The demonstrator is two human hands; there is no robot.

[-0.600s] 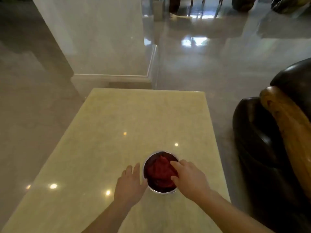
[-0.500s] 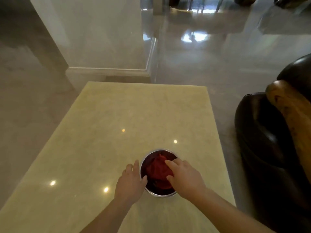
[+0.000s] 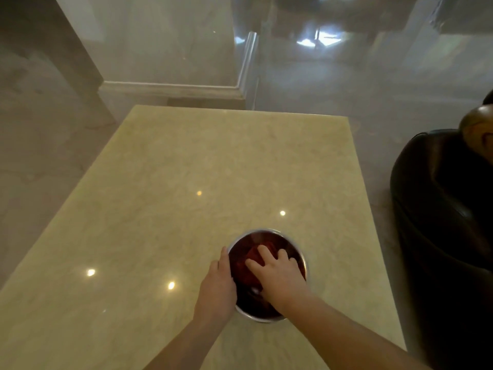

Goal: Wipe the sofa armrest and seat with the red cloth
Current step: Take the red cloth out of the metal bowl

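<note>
Low in the frame's centre, the right hand (image 3: 281,279) lies fingers-spread on the red cloth (image 3: 252,259) inside a metal bowl (image 3: 298,249), grasp unclear, the left hand (image 3: 217,287) flat against its rim, sofa (image 3: 440,209) at right.

steel bowl (image 3: 298,245) near front edge of beige marble table (image 3: 186,182); glossy floor (image 3: 346,89) beyond

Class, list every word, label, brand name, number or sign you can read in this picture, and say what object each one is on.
None: no readable text shows anywhere.
The metal bowl, red cloth, marble table and dark sofa all appear plain, with no print.
The bright spots on the table are light reflections, not marks.
</note>
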